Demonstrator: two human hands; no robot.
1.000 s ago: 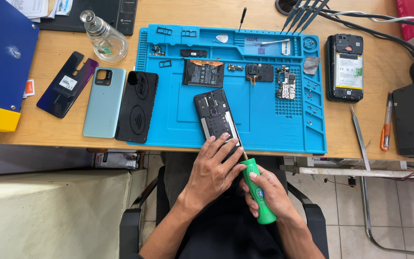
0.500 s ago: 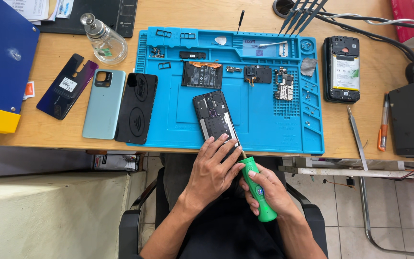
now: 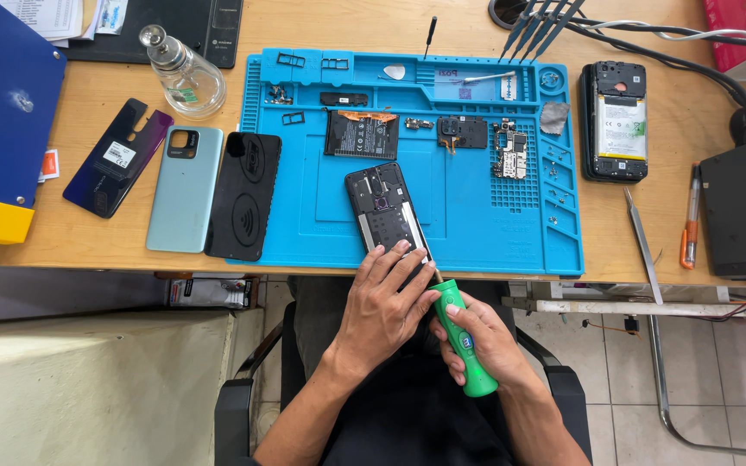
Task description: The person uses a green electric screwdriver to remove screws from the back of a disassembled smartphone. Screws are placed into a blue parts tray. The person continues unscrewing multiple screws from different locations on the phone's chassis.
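Nothing much has moved: my left hand (image 3: 382,306) still pins the opened phone (image 3: 384,211) on the blue mat (image 3: 477,216), right-hand fingers (image 3: 455,311) clamped on the green screwdriver (image 3: 464,336). Battery (image 3: 362,134) and boards are out; frame work remains.

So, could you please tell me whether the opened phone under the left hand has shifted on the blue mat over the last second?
No. The opened phone lies at the same spot near the front edge of the blue mat, below the battery.

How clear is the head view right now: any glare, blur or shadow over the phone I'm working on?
Head view: even daylight, sharp focus, no motion blur. The opened phone on the blue mat reads clearly; the left hand covers its lower end. The green screwdriver in the right hand is crisp. Slight wide-angle bending at the edges.
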